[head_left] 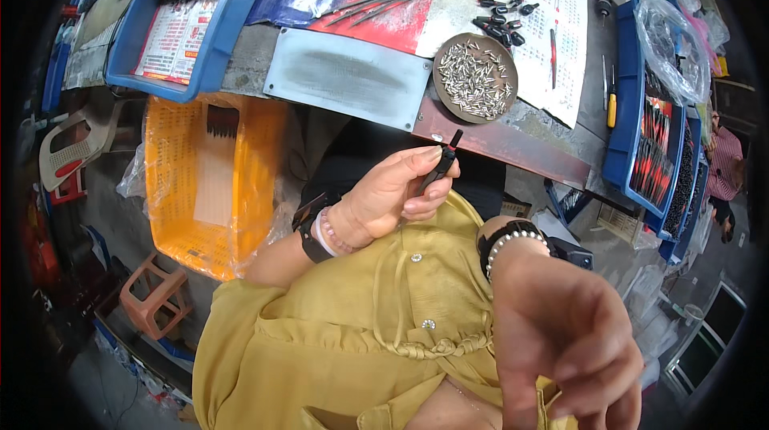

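My left hand is closed around a slim black pen-like piece with a narrow tip and a small reddish band. It holds the piece upright at a tilt, just in front of the bench edge. My right hand is raised close to the camera at the lower right, slightly blurred. Its fingers are loosely bent and stand apart from the thumb, with nothing visible between them. Beyond my left hand, a round dish full of small pointed silver metal pieces sits at the bench edge.
Several black pieces and thin dark rods lie on the bench. Blue bins with red and black parts stand left and right. A yellow crate is at the left; a screwdriver lies at the right.
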A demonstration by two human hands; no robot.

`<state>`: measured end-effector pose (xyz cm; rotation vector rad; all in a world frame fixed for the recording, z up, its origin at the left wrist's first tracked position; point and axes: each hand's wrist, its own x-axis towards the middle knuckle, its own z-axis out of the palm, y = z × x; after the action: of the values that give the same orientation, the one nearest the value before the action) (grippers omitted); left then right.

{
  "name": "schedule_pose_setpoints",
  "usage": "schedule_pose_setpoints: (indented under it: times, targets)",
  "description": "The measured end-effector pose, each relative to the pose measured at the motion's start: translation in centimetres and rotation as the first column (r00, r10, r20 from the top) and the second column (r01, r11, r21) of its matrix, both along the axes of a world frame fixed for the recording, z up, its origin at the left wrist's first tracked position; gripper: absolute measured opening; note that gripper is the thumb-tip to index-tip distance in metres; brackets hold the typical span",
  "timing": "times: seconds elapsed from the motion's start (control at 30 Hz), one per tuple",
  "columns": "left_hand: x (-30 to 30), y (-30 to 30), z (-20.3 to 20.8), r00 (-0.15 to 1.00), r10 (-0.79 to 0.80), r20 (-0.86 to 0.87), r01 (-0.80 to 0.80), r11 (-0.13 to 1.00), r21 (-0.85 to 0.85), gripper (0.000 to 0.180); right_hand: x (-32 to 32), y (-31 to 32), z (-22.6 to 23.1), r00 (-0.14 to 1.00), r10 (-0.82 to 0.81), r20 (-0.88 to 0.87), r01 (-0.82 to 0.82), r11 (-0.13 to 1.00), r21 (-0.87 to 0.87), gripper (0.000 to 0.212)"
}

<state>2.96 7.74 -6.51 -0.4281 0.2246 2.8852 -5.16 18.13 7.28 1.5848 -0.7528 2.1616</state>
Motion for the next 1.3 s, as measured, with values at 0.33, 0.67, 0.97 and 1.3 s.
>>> schedule_pose_setpoints:
  times: [0.33, 0.67, 0.97, 1.3]
  targets:
    - [-0.2, 0.0, -0.3, 1.000, -0.026, 0.003, 0.026, 1.000, 0.017, 0.028, 0.4, 2.8, 0.5, 0.997, 0.017, 0.074, -0.033, 0.974, 0.224, 0.028]
    - [-0.7, -0.2, -0.8, 1.000, -0.007, 0.007, 0.007, 1.000, 0.022, 0.029, -9.0, -1.8, -9.2, 0.959, -0.168, 0.227, 0.110, 0.963, 0.245, 0.007]
    - [-1.9, -0.2, -0.5, 1.000, -0.018, -0.016, 0.017, 0.998, -0.062, 0.032, -11.1, -3.4, -13.1, 0.921, -0.272, 0.278, 0.112, 0.869, 0.482, 0.008]
    - [-1.9, -1.0, 0.7, 1.000, -0.015, -0.027, 0.015, 1.000, -0.024, 0.031, -8.7, -2.0, -9.8, 0.794, -0.248, 0.555, -0.387, 0.498, 0.776, 0.011]
